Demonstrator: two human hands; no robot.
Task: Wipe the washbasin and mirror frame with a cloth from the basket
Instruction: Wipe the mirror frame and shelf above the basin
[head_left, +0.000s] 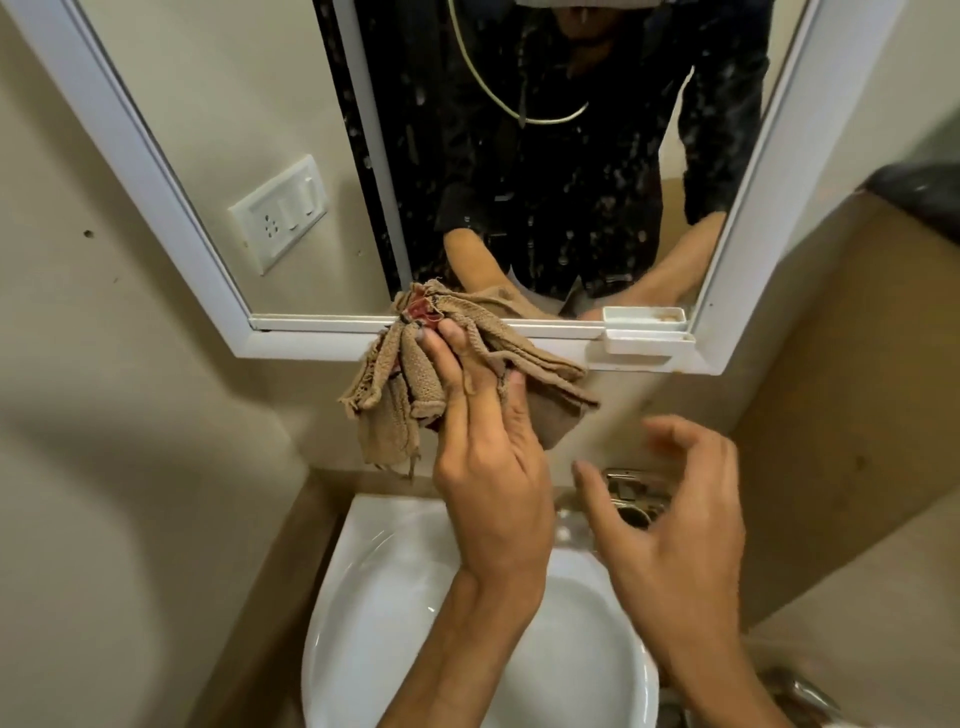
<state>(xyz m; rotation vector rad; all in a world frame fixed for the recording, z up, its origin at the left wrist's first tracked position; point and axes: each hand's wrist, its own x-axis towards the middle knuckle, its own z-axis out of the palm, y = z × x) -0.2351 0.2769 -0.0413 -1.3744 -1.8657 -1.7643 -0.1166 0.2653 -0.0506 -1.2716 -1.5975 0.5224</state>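
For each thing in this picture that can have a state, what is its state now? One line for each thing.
Cloth: bunched, frayed, pressed on the mirror frame's bottom edge.
Left hand: gripping the cloth.
Right hand: open, empty, above the tap.
Mirror frame: white, partly covered by the cloth.
Mirror glass: speckled with spots.
Washbasin: white, no standing water visible.
Small tray: fixed on the frame; contents unclear.

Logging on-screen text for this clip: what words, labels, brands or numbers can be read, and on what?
None can be read.
White wall switch plate, seen in the mirror: no print visible.
White plastic soap tray on the white mirror frame: blank.
Frayed tan knitted cloth in the left hand: no tag legible.
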